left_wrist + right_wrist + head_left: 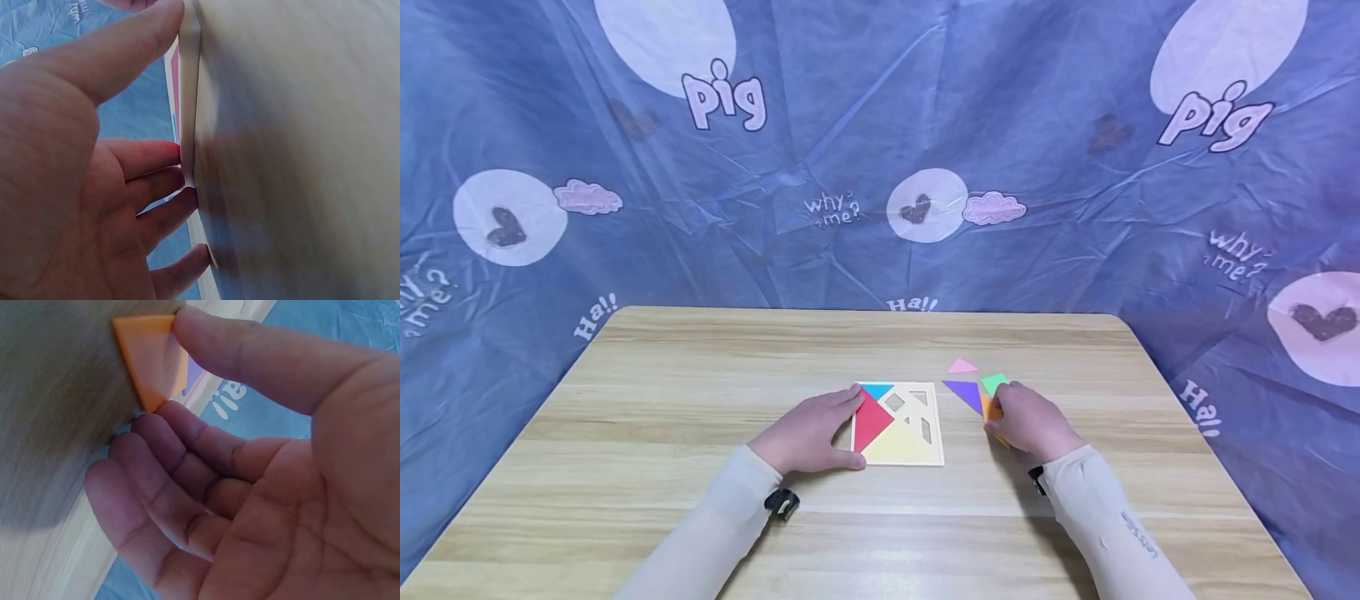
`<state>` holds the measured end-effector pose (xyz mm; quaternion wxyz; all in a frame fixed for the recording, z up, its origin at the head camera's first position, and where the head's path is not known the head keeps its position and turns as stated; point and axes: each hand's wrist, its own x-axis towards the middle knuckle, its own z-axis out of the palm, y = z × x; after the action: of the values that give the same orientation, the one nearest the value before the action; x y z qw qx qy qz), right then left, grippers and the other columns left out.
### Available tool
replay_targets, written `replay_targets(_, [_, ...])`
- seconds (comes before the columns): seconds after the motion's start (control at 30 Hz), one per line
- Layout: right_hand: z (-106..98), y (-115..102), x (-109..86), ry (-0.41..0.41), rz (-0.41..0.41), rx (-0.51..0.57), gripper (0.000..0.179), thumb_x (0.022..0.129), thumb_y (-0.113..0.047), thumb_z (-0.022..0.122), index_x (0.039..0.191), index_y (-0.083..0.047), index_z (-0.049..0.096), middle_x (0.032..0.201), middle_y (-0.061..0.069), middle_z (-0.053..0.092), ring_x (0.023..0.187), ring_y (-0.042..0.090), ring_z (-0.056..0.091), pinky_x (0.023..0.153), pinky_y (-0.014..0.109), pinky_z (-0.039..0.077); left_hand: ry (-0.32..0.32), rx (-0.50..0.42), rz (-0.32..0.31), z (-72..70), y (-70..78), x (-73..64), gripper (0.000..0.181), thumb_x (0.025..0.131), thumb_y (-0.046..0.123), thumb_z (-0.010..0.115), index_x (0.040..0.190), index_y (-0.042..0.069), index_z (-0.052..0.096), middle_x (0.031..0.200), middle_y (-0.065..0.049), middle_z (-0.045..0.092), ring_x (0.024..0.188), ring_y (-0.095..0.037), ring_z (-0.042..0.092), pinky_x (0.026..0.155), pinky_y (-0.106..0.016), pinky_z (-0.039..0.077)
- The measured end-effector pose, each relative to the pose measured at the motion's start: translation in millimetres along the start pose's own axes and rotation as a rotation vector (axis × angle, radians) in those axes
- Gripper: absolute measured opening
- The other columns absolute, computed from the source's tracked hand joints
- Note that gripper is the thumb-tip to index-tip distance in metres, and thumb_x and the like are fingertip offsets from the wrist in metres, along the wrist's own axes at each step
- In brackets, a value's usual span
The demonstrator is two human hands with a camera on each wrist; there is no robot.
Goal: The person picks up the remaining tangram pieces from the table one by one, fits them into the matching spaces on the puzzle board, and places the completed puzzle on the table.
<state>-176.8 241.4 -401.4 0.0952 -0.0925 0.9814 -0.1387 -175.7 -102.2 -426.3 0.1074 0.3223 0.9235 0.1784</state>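
Observation:
A square white tangram board (936, 454) lies on the table, with red (872, 418), blue (876, 391) and pale yellow (895, 446) pieces set in it. My left hand (812, 431) grips its left side, thumb at the near corner and fingers along the edge toward the far corner. To the right of the board, my right hand (1033, 421) pinches a flat orange tangram piece (153, 359) between thumb and index finger, close over the table. The other right fingers are bent below it. Beside that hand lie a purple triangle (967, 394) and a green piece (992, 382), partly covered.
Farther back lies a pink triangle (962, 367). Several cut-out slots show in the board's right half. The wooden table (737, 350) has a rounded far edge, with a blue printed cloth (820, 267) hanging behind and at both sides.

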Motion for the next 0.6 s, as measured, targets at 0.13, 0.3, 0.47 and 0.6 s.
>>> replay_targets(0.13, [-1.2,-1.1,0.1,-0.024,0.045,0.013,0.027,0.086,-0.018,0.078,0.098,0.002,0.063,0.09,0.009,0.058,0.076,0.024,0.054,0.069,0.039,0.049,0.001,0.002,-0.008,-0.3,-0.6,-0.6,0.099,0.086,0.054,0.078,0.158,0.0,0.037,0.167,-0.013,0.032,0.152,-0.031,0.035,0.123,-0.045,0.033])
replay_targets(0.3, [-1.6,-0.8,-1.2,-0.067,0.077,0.04,0.029,0.086,-0.021,0.077,0.094,-0.002,0.057,0.088,0.009,0.054,0.075,0.023,0.052,0.065,0.035,0.045,0.001,-0.004,-0.016,-1.5,0.4,-1.3,0.099,0.085,0.054,0.079,0.158,0.001,0.037,0.167,-0.012,0.032,0.152,-0.031,0.035,0.123,-0.046,0.033])
replay_targets(0.47, [-1.6,0.6,-1.7,-0.102,0.097,0.063,0.032,0.085,-0.024,0.08,0.093,-0.004,0.056,0.086,0.007,0.055,0.074,0.022,0.052,0.064,0.033,0.043,0.0,-0.016,-0.035,-0.7,1.0,-1.0,0.1,0.084,0.054,0.08,0.159,0.002,0.038,0.167,-0.011,0.032,0.152,-0.031,0.034,0.122,-0.05,0.034])
replay_targets(0.6, [-1.7,0.4,-2.5,-0.116,0.094,0.097,0.034,0.084,-0.024,0.081,0.094,-0.004,0.056,0.085,0.006,0.056,0.073,0.021,0.052,0.064,0.032,0.043,0.013,-0.03,-0.052,-0.2,1.7,-0.2,0.103,0.083,0.053,0.082,0.159,0.002,0.037,0.167,-0.013,0.034,0.152,-0.032,0.035,0.121,-0.053,0.034])
